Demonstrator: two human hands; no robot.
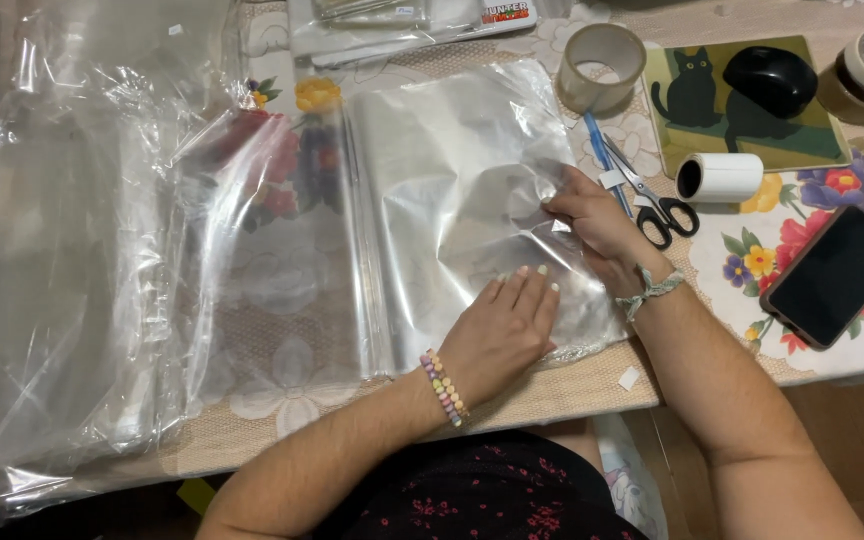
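While the left hand (500, 335) presses flat, fingers spread, on the clear plastic bag (462, 190), the right hand (592, 215) pinches its right edge. Lying on the bench (572, 385), the bag's long axis runs away from the person, beside scissors (652, 195).

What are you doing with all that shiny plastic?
A person sits at a table with a flowery tablecloth, working on a stack of clear plastic bags. The left hand lies flat on the stack, pressing it down. The right hand pinches the top bag near its right edge. Scissors, a roll of tape, a white roll and a phone lie to the right. More loose plastic is piled on the left.
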